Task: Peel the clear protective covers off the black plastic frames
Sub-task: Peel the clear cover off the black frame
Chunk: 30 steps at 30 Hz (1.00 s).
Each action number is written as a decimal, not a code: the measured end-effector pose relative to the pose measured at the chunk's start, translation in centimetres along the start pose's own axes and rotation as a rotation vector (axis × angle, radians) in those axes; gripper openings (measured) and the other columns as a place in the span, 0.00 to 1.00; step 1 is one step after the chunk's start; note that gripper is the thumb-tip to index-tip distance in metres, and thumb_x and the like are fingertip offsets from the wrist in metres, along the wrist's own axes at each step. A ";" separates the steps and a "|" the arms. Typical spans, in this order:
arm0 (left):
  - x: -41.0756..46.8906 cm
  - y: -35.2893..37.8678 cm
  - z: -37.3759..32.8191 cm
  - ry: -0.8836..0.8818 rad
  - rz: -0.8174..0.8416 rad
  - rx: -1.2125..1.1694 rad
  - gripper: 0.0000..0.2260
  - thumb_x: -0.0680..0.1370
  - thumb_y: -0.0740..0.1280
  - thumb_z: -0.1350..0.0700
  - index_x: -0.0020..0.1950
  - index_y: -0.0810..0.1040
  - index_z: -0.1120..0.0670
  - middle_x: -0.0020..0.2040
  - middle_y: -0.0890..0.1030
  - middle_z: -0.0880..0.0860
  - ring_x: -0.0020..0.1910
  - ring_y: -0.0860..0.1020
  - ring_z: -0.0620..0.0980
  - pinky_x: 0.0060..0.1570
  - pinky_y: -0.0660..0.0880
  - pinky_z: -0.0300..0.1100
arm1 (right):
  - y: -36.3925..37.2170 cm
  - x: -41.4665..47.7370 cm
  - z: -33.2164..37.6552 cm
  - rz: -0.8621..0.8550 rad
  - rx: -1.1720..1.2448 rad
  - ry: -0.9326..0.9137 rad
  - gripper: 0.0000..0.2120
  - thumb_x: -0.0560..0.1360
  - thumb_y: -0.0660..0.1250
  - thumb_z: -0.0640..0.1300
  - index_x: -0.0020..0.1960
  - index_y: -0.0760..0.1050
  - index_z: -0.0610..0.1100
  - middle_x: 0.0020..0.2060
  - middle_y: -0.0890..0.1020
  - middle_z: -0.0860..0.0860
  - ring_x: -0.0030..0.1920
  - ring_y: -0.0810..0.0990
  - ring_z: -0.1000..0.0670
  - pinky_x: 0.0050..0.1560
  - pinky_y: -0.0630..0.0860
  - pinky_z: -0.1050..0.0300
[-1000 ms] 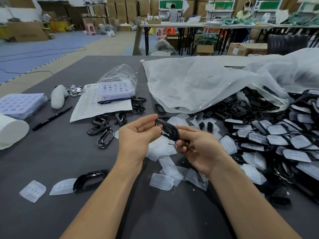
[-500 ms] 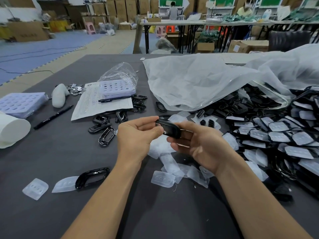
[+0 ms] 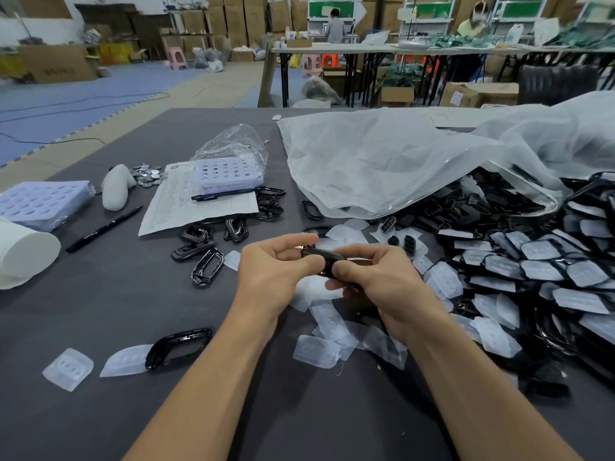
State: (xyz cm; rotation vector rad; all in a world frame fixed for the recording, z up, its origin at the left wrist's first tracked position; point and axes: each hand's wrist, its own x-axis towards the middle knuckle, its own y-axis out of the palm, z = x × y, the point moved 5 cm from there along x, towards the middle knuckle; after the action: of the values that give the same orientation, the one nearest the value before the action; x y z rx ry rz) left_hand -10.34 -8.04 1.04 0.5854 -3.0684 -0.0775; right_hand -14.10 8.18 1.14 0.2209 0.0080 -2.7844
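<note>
— Black glossy plastic between the hands, is it?

— Yes, one black plastic frame (image 3: 321, 256), a slim rounded loop seen nearly edge-on, held above the table in front of the wrists.

— How do the hands grip it?

— The left hand (image 3: 276, 277) pinches its left end between thumb and curled forefinger. The right hand (image 3: 382, 287) has its fingers curled round the right end, with the thumb pressed on top. Whether a clear cover clings to it I cannot tell; the fingers hide most of it.

— And underneath?

— A matte dark grey table (image 3: 100, 311). Directly below the hands lies a loose heap of peeled covers (image 3: 332, 324): thin, milky-clear blister shapes with rounded corners and shallow oval dimples.

— Other frames?

— To the right is a big pile of covered frames (image 3: 539, 271), each black loop capped by a frosted cover, partly under a crumpled translucent bag (image 3: 382, 161). To the left, bare frames (image 3: 206, 266) lie shiny, oblong and hollow, near a printed paper sheet (image 3: 186, 204) that bears a lilac tray (image 3: 229, 173) with round holes.

— Nearer the person?

— A lone frame (image 3: 179, 347) lies touching a single cover (image 3: 124, 361), with a stray cover (image 3: 68, 369) apart on its left.
</note>
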 end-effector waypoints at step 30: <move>0.3 0.2 0.3 -0.094 0.020 -0.152 0.10 0.73 0.76 0.66 0.44 0.90 0.50 0.41 0.86 0.53 0.40 0.80 0.48 0.40 0.78 0.35 | -0.5 0.1 0.8 -0.168 0.000 -0.143 0.07 0.76 0.74 0.35 0.39 0.84 0.40 0.33 0.86 0.43 0.31 0.81 0.48 0.36 0.79 0.54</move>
State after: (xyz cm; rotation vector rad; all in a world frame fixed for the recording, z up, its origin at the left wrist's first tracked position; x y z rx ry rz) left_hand -10.71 -7.91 0.78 0.5575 -3.1198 -0.3438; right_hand -14.44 8.59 1.87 0.0207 -0.0088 -2.9610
